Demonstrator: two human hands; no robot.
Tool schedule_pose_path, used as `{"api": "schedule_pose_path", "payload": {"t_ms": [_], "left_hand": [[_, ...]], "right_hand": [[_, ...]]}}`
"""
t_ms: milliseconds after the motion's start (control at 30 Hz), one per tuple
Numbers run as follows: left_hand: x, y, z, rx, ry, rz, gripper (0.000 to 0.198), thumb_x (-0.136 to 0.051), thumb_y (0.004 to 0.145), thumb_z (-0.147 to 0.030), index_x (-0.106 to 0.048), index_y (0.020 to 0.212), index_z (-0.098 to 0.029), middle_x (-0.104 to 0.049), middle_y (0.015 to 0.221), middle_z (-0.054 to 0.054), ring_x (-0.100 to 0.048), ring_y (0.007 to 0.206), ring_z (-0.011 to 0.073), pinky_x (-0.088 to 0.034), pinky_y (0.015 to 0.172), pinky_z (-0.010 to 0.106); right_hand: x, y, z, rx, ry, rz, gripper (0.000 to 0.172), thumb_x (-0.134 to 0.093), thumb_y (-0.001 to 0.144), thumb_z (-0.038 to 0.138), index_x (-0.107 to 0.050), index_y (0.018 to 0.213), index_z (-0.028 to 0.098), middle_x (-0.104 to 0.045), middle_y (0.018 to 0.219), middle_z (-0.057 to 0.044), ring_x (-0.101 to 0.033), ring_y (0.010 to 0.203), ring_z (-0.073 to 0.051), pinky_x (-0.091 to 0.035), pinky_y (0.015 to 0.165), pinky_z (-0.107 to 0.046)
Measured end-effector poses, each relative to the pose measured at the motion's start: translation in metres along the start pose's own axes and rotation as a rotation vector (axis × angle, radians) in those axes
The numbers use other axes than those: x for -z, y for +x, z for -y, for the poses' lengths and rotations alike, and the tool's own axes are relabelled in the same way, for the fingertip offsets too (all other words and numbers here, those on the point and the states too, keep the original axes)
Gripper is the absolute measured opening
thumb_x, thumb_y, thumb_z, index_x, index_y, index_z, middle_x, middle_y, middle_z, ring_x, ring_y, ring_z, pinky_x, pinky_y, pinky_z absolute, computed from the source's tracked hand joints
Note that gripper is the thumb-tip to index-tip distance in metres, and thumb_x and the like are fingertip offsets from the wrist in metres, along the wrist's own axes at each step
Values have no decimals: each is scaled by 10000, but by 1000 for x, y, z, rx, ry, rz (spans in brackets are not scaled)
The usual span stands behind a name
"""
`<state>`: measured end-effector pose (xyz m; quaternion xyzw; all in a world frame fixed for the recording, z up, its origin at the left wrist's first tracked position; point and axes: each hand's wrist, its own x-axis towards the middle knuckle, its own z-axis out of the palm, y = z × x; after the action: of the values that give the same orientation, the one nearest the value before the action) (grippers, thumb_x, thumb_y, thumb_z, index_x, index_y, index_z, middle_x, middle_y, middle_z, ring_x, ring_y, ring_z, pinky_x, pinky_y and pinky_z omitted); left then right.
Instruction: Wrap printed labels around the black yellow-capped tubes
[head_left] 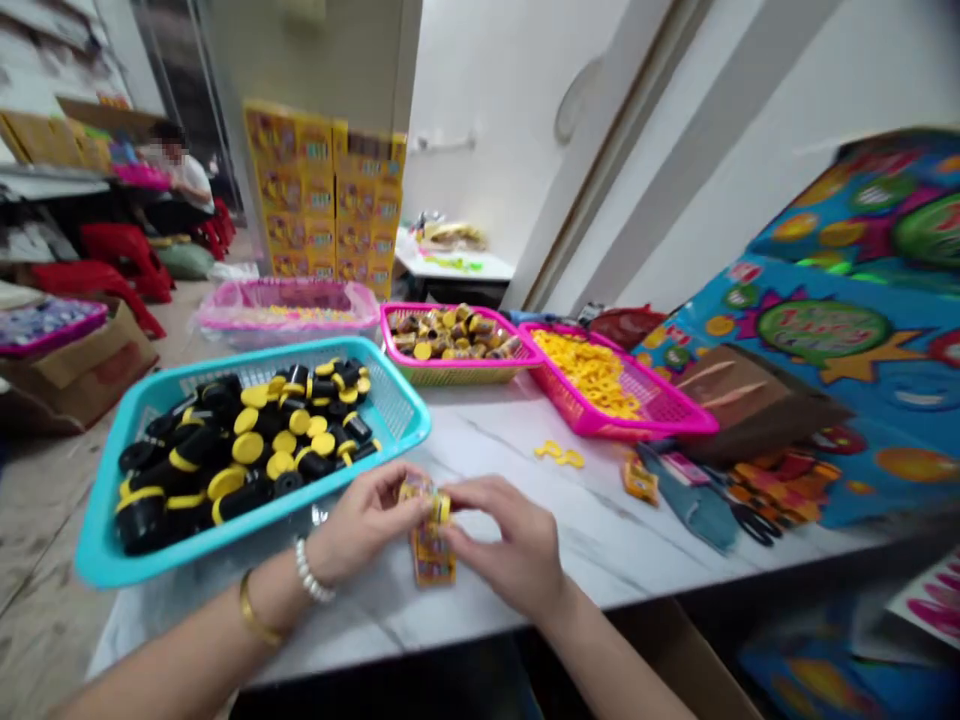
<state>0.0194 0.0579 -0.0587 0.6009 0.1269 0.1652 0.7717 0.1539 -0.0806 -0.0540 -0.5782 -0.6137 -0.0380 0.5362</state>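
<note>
Over the near part of the table, my left hand (pixel 367 520) is closed, its thumb and fingers pinching a small yellow-capped canister (pixel 441 508) with a printed yellow wrap. My right hand (pixel 514 540) meets it from the other side, thumb and fingertips closed around its capped end. Just below the fingers is a yellow-orange printed piece (pixel 435 562); whether it joins the canister or lies on the table I cannot tell. To the left, a turquoise basket (pixel 97 540) holds many black canisters with yellow lids (pixel 247 447).
Behind stand a pink basket (pixel 465 372) of wrapped canisters, another (pixel 667 410) of yellow plastic pieces (pixel 592 370), and a pink tray (pixel 292 310). Loose yellow pieces (pixel 559 455), a small printed box (pixel 640 480) and scissors (pixel 754 523) lie right. A person (pixel 187 180) sits far left.
</note>
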Motion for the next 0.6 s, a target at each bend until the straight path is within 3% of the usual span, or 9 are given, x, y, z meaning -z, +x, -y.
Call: {"api": "schedule_pose_path", "payload": {"t_ms": [100,167,333,400,500,600], "left_hand": [[7,-3,3,-27,4,-49,449,-814,723,-494,-622,922,-141,-599,808,8,-520,722,120,-439,672,250],[9,-6,5,-20,27,-66,429,-785,754,-498,-606,919,-145,-589,801,2,-517,695,112,-438,646,245],[6,-8,12,106,-19,-4,448,-630,859,-598,-537,937,-167,-515,654,-49,-463,542,90,-372,516,227],[4,-7,13,68,-30,-37,443,-681,830,-581,-529,894,-171,-494,683,-56,-434,563,75,-354,519,212],[3,-6,13,24,-47,-56,458,-763,771,-550,-524,881,-174,-485,715,-62,-435,601,67,-357,537,195],[4,-6,14,114,-81,35,504,-714,782,-626,-507,899,-182,-513,648,-67,-454,524,69,-345,486,199]], "right_hand": [[-18,-4,-11,-334,246,8,190,-765,795,185,-737,983,194,-730,857,-46,-719,701,-161,-634,650,-271],[-22,-4,-15,-432,346,42,189,-762,809,193,-736,996,199,-724,894,-50,-722,743,-164,-628,666,-272],[-16,-4,-19,-184,164,84,318,-778,783,122,-745,1076,244,-733,963,-60,-701,863,-183,-600,778,-315],[-16,-6,-20,-222,143,62,267,-792,765,130,-756,1010,230,-738,888,-50,-698,766,-168,-598,716,-297],[-19,-10,-19,-537,307,54,146,-807,781,260,-741,897,202,-741,788,-41,-697,668,-163,-595,619,-272],[-17,-10,-18,-762,474,108,240,-825,773,393,-709,830,191,-744,751,-40,-699,657,-162,-602,629,-267]]}}
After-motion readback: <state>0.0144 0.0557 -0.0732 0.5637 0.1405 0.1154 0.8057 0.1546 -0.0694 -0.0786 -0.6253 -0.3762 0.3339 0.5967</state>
